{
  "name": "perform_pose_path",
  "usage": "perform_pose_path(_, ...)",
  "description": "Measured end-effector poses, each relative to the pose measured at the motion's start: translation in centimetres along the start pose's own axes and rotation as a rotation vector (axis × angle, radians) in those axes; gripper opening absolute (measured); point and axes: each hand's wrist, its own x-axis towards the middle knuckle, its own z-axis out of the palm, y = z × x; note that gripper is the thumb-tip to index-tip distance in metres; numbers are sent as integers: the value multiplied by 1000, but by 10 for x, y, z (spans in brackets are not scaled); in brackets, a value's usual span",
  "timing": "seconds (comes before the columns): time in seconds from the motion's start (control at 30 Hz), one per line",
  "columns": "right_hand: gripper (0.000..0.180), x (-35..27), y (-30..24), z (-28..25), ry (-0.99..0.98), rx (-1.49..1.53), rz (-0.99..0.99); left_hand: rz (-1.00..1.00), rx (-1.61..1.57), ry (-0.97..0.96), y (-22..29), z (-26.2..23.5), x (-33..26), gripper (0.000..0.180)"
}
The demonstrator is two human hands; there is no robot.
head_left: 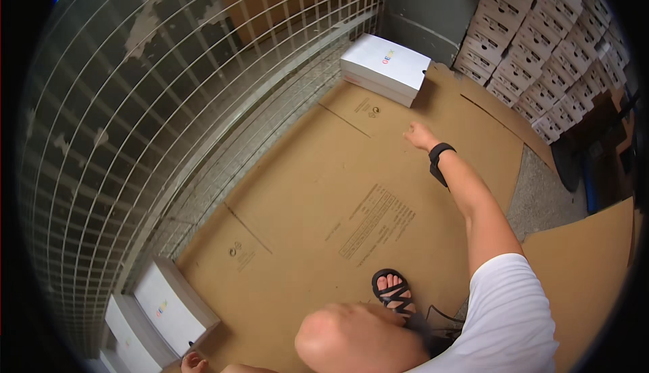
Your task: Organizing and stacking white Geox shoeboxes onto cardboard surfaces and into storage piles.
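Observation:
A white shoebox-like carton (389, 65) with small coloured lettering sits on the flattened cardboard (304, 190), near the far end of the wire mesh. Over the cardboard, just this side of that carton and apart from it, is my right hand (420, 135). Its fingers are curled in, with nothing visible in them, and a black band circles the wrist. At the lower left edge my left hand (194, 363) shows only in part, its fingers loosely bent and apart. It is beside the corner of another white carton (172, 302); contact cannot be made out.
More white cartons (135, 332) line up along the wire mesh fence (182, 102) at left. Many stacked cartons (541, 48) rise at the far right. My sandalled foot (393, 290) stands on the cardboard. Another cardboard sheet (581, 271) lies at right, past grey floor (541, 200).

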Motion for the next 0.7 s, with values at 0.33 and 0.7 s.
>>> perform_pose_path(0.33,49,185,118,6,422,648,339,-150,288,-186,154,54,52,41)
perform_pose_path(0.7,25,156,10,46,128,1664,338,-18,470,-251,227,88,107,43)
